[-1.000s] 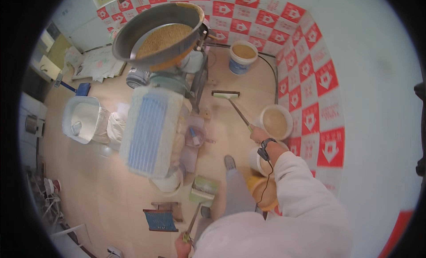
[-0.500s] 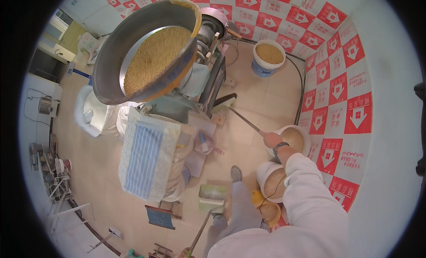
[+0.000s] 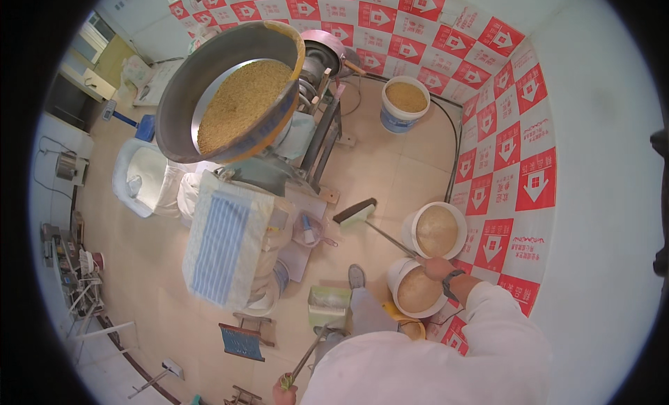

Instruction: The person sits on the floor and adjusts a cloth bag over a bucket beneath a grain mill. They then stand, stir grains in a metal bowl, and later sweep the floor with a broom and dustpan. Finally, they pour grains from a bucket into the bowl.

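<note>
My right hand (image 3: pixel 437 268), with a dark band on the wrist, is closed round the handle of a long broom (image 3: pixel 357 211). The broom's dark bristles rest on the tiled floor in front of the machine, and its handle passes over the edges of two white buckets. At the bottom of the view my left hand (image 3: pixel 284 390) grips the upper end of a long-handled green dustpan (image 3: pixel 329 297). The dustpan lies on the floor beside my shoe (image 3: pixel 357 276), with a pale comb-like strip across it.
A large tilted drum (image 3: pixel 174 119) holding yellow-brown granules stands on a machine frame at upper left. White buckets of tan material (image 3: pixel 456 220) (image 3: pixel 397 121) line the wall. A cloth-covered stand (image 3: pixel 219 248), a folding stool (image 3: pixel 242 342) and a cable (image 3: pixel 454 147) are also around.
The broom head has come away from the machine's base toward me, and my right hand has drawn back nearer my body. More of my left hand shows. The view has shifted slightly.
</note>
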Demonstrator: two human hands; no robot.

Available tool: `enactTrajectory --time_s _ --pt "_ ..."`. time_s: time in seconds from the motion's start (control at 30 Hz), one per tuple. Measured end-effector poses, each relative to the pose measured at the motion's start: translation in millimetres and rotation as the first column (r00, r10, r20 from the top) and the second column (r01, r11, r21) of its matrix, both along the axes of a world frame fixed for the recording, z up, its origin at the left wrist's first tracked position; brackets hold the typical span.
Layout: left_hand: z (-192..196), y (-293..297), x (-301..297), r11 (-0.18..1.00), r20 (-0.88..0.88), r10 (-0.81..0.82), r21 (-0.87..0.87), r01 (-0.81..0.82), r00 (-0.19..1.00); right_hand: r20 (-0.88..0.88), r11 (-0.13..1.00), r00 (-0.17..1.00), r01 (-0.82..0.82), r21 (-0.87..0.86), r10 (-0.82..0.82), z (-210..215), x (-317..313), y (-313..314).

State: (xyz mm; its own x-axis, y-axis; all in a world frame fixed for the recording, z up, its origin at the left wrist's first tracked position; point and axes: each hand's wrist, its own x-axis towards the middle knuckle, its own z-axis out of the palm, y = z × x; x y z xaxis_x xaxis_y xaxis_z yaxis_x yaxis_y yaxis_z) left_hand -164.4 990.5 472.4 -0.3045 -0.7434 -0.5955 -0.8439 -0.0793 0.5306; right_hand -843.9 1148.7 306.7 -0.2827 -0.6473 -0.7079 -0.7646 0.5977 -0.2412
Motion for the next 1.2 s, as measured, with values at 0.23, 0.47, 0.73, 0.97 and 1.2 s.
enactTrajectory --time_s 0.23,0.47,0.73,0.97,1.2 --pt "-14.2 10.7 0.5 0.827 -0.056 0.521 0.28 -0.488 0.852 0.051 0.961 0.976 0.216 -0.174 -0.21 39.0 22.2 30.4" --pt "6.8 13.9 2.3 0.871 -0.059 0.468 0.201 -0.449 0.882 0.04 0.976 0.976 0.215 -0.046 -0.213 -10.2 66.5 -33.3" --pt "16.7 10.8 12.0 0.892 -0.023 0.431 0.163 -0.422 0.902 0.081 0.981 0.978 0.191 0.03 -0.193 -19.8 126.1 -26.7" --pt "-29.3 16.5 59.6 0.912 -0.01 0.39 0.144 -0.384 0.921 0.06 0.997 0.996 -0.065 0.032 0.063 -18.3 136.8 15.6" --pt "-37.6 32.5 81.1 0.893 0.062 0.424 0.137 -0.428 0.904 0.049 0.997 0.996 -0.071 -0.019 0.071 21.1 131.4 72.2"
